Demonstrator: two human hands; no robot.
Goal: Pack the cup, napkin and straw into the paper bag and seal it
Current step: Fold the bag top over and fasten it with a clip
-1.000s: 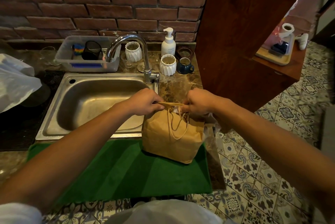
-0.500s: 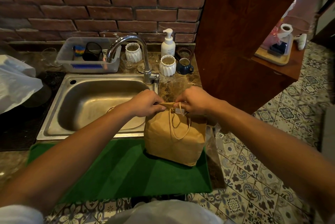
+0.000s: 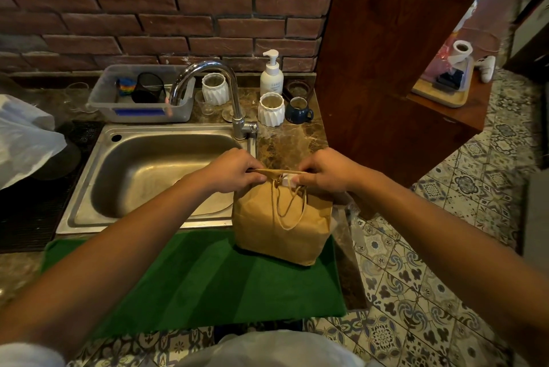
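A brown paper bag [image 3: 282, 227] with twine handles stands upright on the right end of a green mat [image 3: 208, 280]. Its top edge is folded flat and pinched from both sides. My left hand [image 3: 234, 170] grips the left end of the fold. My right hand [image 3: 326, 173] grips the right end, with a small white piece, a sticker or tape [image 3: 287, 180], under its fingers at the fold. The cup, napkin and straw are not visible; the closed bag hides its inside.
A steel sink [image 3: 89, 203] with a curved tap [image 3: 225, 90] lies behind the mat. White ribbed cups [image 3: 271, 109], a soap pump bottle [image 3: 271, 75], a dark mug [image 3: 298, 111] and a clear plastic bin [image 3: 139, 96] stand by the brick wall. A wooden cabinet [image 3: 380, 69] rises at right.
Both hands have stayed pinched on the bag's folded top. The white piece under my right fingers shows more clearly against the fold.
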